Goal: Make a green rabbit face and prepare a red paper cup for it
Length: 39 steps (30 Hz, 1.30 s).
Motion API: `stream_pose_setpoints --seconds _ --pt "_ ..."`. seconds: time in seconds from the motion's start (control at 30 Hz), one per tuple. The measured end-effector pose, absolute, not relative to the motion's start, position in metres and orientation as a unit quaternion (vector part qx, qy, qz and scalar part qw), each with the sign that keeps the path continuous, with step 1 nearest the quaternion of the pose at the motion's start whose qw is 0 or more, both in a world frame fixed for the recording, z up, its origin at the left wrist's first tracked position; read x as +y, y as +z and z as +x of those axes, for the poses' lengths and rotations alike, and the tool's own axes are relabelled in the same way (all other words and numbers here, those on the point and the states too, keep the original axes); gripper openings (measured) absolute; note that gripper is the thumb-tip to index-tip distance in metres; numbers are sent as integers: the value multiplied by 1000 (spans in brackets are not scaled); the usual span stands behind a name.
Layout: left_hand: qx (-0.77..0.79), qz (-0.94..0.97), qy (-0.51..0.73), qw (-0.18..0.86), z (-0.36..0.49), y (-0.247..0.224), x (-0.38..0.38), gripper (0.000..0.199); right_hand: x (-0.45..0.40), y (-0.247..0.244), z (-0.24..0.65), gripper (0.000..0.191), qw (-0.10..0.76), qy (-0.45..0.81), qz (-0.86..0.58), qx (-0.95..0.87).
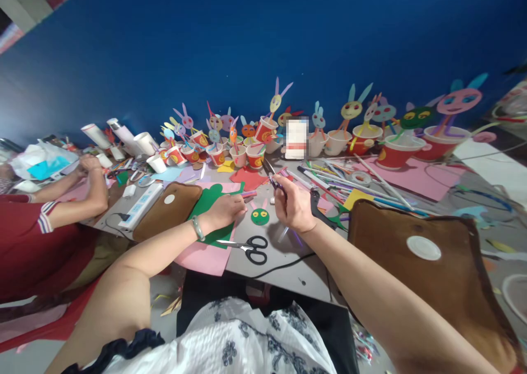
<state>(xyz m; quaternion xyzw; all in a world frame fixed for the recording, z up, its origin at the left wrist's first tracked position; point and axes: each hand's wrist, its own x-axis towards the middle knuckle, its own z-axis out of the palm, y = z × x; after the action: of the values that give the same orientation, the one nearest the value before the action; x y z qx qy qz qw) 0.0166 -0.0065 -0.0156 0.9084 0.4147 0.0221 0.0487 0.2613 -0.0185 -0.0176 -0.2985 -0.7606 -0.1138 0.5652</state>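
L hand [226, 212] pinches pinkish strip [249, 194], long axis crosswise, free end twd R hand [294, 204]; R grips scissors [268, 168], blades angled fwd-left. Green rabbit face [259, 217] lies btwn hands, ears fwd, approx. equally near both; 2nd scissors [246, 247] closer to body.

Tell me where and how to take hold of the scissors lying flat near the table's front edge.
I'd take the scissors by their black finger loops, coming from the right and slightly above. They lie flat, loops to the right and pointed blades to the left by the green paper, so this should keep clear of the tips.
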Motion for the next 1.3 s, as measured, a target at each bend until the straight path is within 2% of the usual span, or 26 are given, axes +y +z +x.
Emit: stream_pose_setpoints --seconds 0.17,0.43,0.67,0.8,1.0,1.13,1.3 --pt "433 898 39 69 9 -20 -16 32 -20 -14 261 44 533 -128 -280 -788" --pt "430 903 -17 20 5 -14 -24 39 -21 -11 261 36 496 -143 -288 -807" --pt "510 858 0 63 14 -6 -28 33 -21 -12 262 30 494 -143 -281 -810" --pt "515 856 -10 48 16 -5 -26 35 -22 -12 261 32 482 -135 -293 -815" --pt "438 897 -56 6 6 -3 -18 46 -24 -12 260 28 451 -146 -313 -823" --pt "367 928 -63 -21 -1 -7 -2 39 -24 -12 260 28 444 -146 -317 -825" --pt "320 947 -19 -4 -7 -12 13 32 -24 -11 261 27 450 -151 -307 -825"
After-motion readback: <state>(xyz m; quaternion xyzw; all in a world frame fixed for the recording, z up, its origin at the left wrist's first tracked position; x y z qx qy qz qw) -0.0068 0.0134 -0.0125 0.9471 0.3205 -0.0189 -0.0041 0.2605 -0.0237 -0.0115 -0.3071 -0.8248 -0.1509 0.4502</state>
